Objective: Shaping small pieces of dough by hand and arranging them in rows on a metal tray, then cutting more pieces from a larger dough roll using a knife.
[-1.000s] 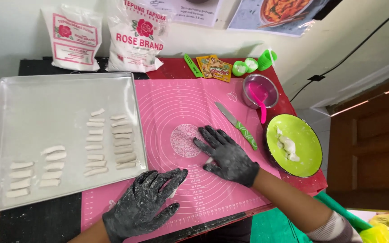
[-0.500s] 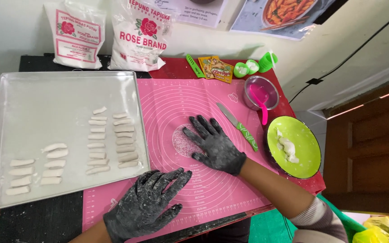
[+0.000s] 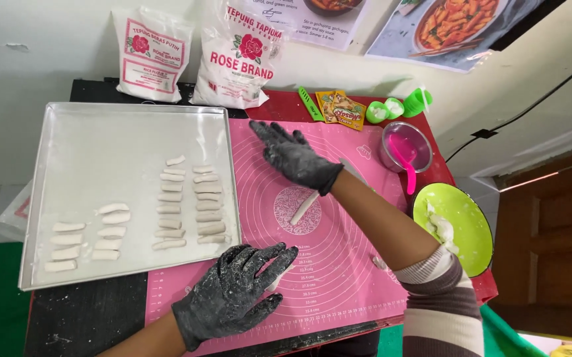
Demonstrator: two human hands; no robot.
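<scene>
Right hand (image 3: 296, 157) has moved from frame centre toward upper centre, uncovering the dough roll (image 3: 304, 207) on the pink mat (image 3: 339, 277). Left hand (image 3: 233, 294), lower centre: fingers spread, flat on mat. Right fingers splayed, holding nothing.

This is a home kitchen corner set up for making dough snacks. A pink silicone baking mat (image 3: 339, 264) covers a small red table (image 3: 477, 284) pushed against a white wall (image 3: 48, 39). Two bags of flour (image 3: 193, 56) lean on that wall under food posters (image 3: 457, 26). A metal baking tray (image 3: 101, 152) holds rows of white dough sticks (image 3: 183, 215), and a green plate (image 3: 461, 228) holds more dough.
</scene>
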